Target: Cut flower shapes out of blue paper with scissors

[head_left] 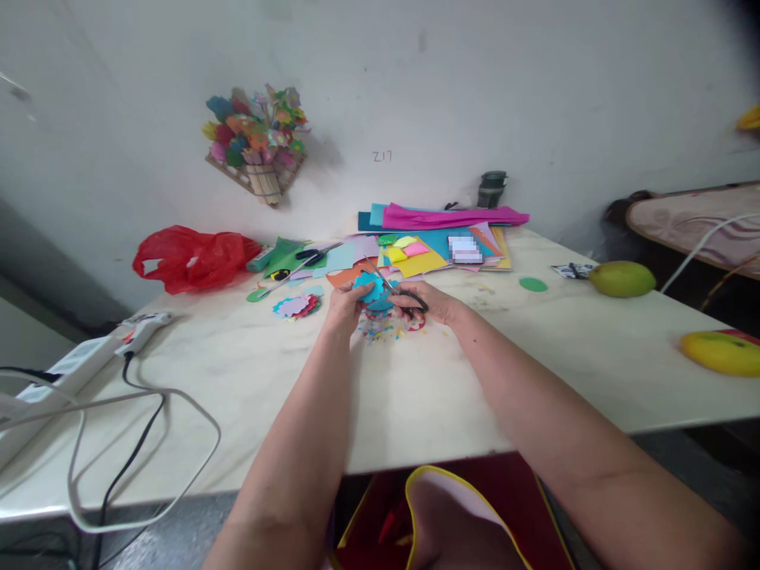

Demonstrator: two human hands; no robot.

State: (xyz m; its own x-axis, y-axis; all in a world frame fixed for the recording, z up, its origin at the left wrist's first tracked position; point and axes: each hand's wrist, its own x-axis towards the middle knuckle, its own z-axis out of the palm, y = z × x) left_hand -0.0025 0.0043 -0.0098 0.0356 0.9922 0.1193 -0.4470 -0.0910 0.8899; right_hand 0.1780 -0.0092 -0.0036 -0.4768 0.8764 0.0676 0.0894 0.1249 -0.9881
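1. The blue scalloped paper piece (369, 290) is at the middle of the far half of the marble-patterned table (416, 396), raised above scattered paper clippings (381, 328).
2. The left hand (344, 307) pinches this piece by its left side, thumb on top.
3. The right hand (436, 301) grasps the black-handled scissors (423, 303), blades angled far and left beside the paper; whether they touch it, I cannot tell.
4. The piece should be very light, thin and flexible, easily creased or torn; a flat, gentle pinch near the edge looks best.
5. The scissors are probably rigid and heavier, best held by the loops.
6. To the left lies a stack of scalloped paper discs (295, 306); right, a green paper disc (533, 283).
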